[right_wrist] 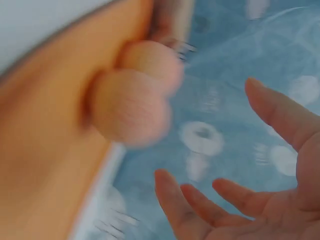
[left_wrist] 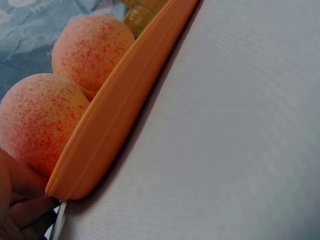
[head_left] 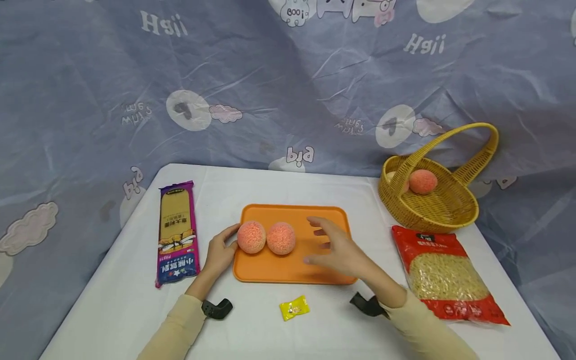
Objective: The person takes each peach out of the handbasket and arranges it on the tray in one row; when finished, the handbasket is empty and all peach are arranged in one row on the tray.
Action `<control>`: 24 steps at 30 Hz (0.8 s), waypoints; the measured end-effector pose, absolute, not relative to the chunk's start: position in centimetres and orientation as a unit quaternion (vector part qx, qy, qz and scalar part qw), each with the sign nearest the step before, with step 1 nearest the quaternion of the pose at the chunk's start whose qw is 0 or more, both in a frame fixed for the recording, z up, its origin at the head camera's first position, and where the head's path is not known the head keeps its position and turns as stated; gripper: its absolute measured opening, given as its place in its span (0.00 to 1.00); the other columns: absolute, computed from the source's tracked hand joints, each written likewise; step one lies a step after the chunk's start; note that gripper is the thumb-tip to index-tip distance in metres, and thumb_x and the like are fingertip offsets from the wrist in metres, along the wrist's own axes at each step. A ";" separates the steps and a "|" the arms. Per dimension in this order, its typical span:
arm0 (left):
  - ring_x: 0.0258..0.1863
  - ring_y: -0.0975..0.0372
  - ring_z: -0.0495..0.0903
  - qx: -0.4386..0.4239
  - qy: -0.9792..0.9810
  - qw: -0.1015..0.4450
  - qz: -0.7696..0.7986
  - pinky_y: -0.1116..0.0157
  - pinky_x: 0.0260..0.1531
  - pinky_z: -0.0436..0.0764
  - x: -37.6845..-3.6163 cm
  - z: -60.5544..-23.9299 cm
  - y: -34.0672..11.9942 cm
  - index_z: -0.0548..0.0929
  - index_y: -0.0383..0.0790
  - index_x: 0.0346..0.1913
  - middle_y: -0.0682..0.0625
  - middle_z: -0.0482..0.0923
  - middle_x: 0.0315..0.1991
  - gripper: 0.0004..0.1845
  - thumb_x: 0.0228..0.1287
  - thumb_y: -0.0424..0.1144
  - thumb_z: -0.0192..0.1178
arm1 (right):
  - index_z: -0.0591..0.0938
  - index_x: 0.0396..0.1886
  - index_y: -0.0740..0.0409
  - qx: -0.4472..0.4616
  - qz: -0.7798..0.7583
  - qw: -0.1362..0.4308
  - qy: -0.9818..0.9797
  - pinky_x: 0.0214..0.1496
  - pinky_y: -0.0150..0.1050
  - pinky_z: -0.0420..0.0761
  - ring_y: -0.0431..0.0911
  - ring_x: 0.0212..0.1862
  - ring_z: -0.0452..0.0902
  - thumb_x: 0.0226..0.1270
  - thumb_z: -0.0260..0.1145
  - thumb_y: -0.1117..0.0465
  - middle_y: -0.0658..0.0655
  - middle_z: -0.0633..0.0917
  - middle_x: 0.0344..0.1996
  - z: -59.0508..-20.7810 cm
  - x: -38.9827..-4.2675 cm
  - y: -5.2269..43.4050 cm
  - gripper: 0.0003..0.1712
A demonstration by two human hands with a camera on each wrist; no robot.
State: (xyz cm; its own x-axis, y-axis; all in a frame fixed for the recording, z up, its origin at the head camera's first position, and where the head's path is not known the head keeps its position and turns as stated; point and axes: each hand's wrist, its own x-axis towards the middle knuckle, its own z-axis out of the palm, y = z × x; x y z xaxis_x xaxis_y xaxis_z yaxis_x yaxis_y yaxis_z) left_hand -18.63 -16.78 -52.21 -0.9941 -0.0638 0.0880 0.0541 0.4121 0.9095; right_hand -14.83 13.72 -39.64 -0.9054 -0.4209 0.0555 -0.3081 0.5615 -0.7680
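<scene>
An orange tray [head_left: 288,267] lies in the middle of the white-covered table and carries two speckled pink peaches [head_left: 251,237] [head_left: 281,238] side by side on its left half. My left hand [head_left: 230,241] pinches the tray's left rim [left_wrist: 115,110], with its fingers [left_wrist: 20,210] curled at the corner beside the nearer peach [left_wrist: 37,117]. The second peach [left_wrist: 90,47] sits behind it. Fingers spread, my right hand [head_left: 317,241] hovers over the tray's bare right half and holds nothing. In the blurred right wrist view the open palm [right_wrist: 220,150] faces the two peaches [right_wrist: 130,107].
A purple pasta packet [head_left: 176,232] lies left of the tray. A red bag of noodles [head_left: 445,275] lies to the right. A wicker basket [head_left: 432,212] at the back right holds another peach [head_left: 422,181]. A yellow sweet [head_left: 294,307] lies near the front edge. Patterned blue cloth hangs behind.
</scene>
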 end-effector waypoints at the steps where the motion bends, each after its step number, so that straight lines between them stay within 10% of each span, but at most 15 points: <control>1: 0.71 0.49 0.66 0.002 -0.839 0.054 -0.542 0.50 0.73 0.61 -18.6 -52.2 -16.8 0.74 0.36 0.66 0.41 0.74 0.65 0.25 0.64 0.27 0.53 | 0.65 0.71 0.58 -0.216 -0.422 0.061 0.879 0.58 0.53 0.81 0.60 0.62 0.73 0.51 0.78 0.58 0.63 0.72 0.66 -38.6 -14.3 14.8 0.48; 11: 0.71 0.49 0.66 -0.005 -0.839 0.055 -0.541 0.50 0.73 0.62 -18.9 -51.7 -16.7 0.75 0.36 0.65 0.41 0.75 0.65 0.25 0.64 0.27 0.53 | 0.66 0.72 0.52 -0.047 -0.418 -0.150 0.895 0.43 0.13 0.76 0.23 0.50 0.70 0.62 0.70 0.63 0.46 0.74 0.59 -31.6 -15.7 29.1 0.38; 16: 0.70 0.49 0.66 -0.007 -0.839 0.056 -0.541 0.50 0.73 0.62 -19.0 -51.8 -16.8 0.75 0.36 0.65 0.41 0.75 0.64 0.25 0.64 0.27 0.53 | 0.65 0.73 0.43 0.090 -0.488 -0.186 0.848 0.40 0.12 0.73 0.31 0.53 0.72 0.65 0.67 0.59 0.32 0.70 0.52 -32.2 -21.3 33.7 0.37; 24: 0.70 0.49 0.67 0.001 -0.843 0.060 -0.535 0.50 0.73 0.62 -18.7 -52.2 -16.9 0.76 0.36 0.64 0.40 0.76 0.64 0.25 0.63 0.27 0.54 | 0.66 0.70 0.50 0.118 -0.738 -0.130 0.651 0.35 0.21 0.82 0.34 0.43 0.73 0.60 0.68 0.72 0.42 0.69 0.49 -37.7 -30.0 35.9 0.40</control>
State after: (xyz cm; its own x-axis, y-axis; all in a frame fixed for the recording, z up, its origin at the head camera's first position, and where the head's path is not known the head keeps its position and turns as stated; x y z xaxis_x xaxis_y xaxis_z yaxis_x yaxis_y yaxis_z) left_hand -18.70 -16.93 -52.23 -0.9929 -0.0661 0.0993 0.0617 0.4270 0.9021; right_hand -29.95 35.94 -37.74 -0.9384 0.3456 -0.0063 -0.0371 -0.1187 -0.9922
